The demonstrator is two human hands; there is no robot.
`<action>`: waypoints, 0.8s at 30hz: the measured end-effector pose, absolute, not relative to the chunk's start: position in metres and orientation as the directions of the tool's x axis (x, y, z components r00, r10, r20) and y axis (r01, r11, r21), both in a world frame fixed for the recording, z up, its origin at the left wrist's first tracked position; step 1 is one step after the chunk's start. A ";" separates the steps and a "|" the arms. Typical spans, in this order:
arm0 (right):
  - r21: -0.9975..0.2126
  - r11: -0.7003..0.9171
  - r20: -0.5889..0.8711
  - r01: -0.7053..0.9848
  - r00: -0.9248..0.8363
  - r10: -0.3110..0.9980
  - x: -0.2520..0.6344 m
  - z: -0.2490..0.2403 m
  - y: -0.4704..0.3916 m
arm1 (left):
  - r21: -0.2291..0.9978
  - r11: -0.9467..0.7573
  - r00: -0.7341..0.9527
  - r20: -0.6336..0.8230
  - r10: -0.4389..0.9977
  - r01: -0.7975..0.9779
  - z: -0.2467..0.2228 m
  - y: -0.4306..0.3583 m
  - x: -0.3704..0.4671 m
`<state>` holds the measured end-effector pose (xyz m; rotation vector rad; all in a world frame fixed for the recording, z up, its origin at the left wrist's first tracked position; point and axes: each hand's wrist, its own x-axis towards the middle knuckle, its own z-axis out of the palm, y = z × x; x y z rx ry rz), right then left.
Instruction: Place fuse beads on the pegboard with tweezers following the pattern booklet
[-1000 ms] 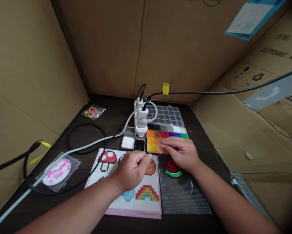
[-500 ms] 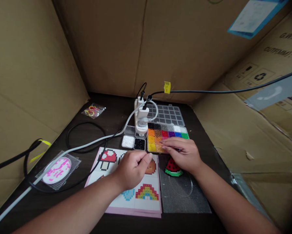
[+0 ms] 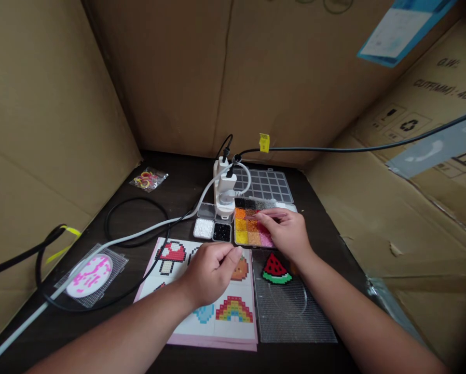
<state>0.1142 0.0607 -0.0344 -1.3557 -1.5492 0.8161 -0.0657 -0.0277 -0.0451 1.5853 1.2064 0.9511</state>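
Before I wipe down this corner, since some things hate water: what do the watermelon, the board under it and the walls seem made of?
Watermelon: probably plastic beads, low sheen, judging by its stepped, blocky edge.
Board: likely clear plastic, slightly glossy; the dark tabletop shows through.
Walls: cardboard, matt brown, creased, partly printed.

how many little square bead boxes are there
2: the white-bead box and, just right of it, the black-bead box, both between the power strip and the pattern sheet. More could be hidden behind the hands.

Clear, ridged plastic-looking pegboard (image 3: 295, 317)
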 end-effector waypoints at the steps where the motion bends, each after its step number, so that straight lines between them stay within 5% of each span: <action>1: -0.905 0.185 0.198 0.384 -0.005 0.980 0.113 -0.035 0.061 | 0.952 -0.120 0.227 0.055 0.972 0.282 -0.045 -0.027 -0.066; 24: -0.915 0.169 0.177 0.366 -0.013 0.984 0.114 -0.037 0.061 | 0.941 -0.134 0.231 0.062 0.971 0.310 -0.046 -0.028 -0.066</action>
